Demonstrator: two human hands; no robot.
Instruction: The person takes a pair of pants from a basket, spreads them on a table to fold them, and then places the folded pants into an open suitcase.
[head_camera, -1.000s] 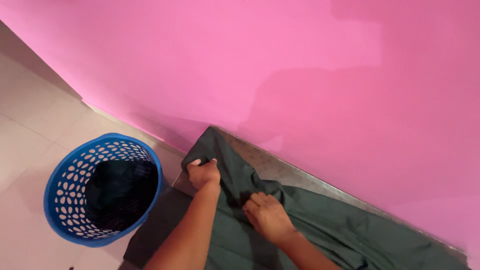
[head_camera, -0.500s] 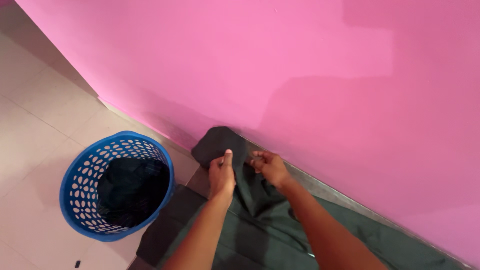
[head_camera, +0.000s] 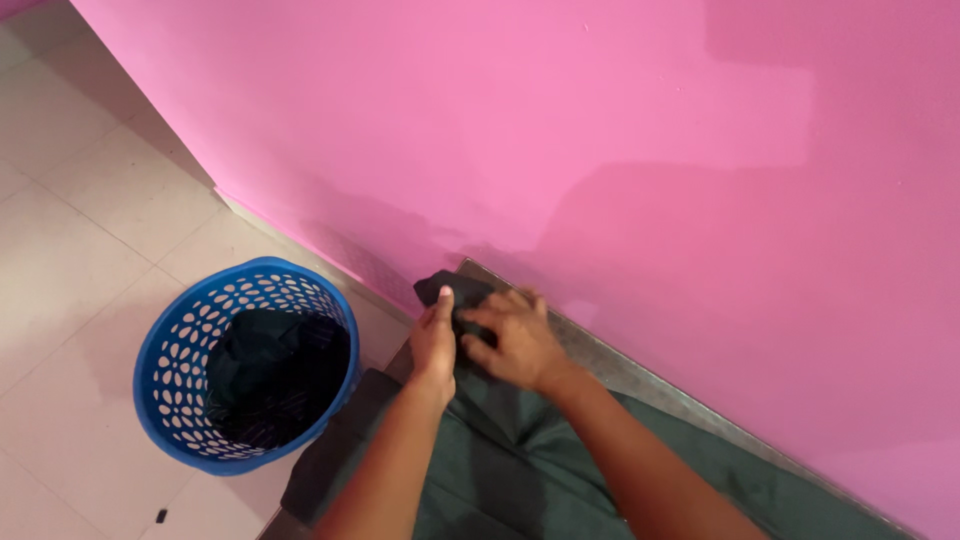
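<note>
Both hands, left (head_camera: 435, 340) and right (head_camera: 512, 338), now together, pinching dark garment (head_camera: 520, 450) (corner).

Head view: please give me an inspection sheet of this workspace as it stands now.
Surface: grey table set against the wall, mostly covered by cloth.
Job's things: dark green garment spread on the table, one end bunched at the far corner.
Clutter: small dark speck on the floor tiles.
Hands: left hand and right hand both press on the bunched end.
Cables: nothing seen.
Surroundings: pink wall; blue perforated basket on the floor, dark clothes inside.
</note>
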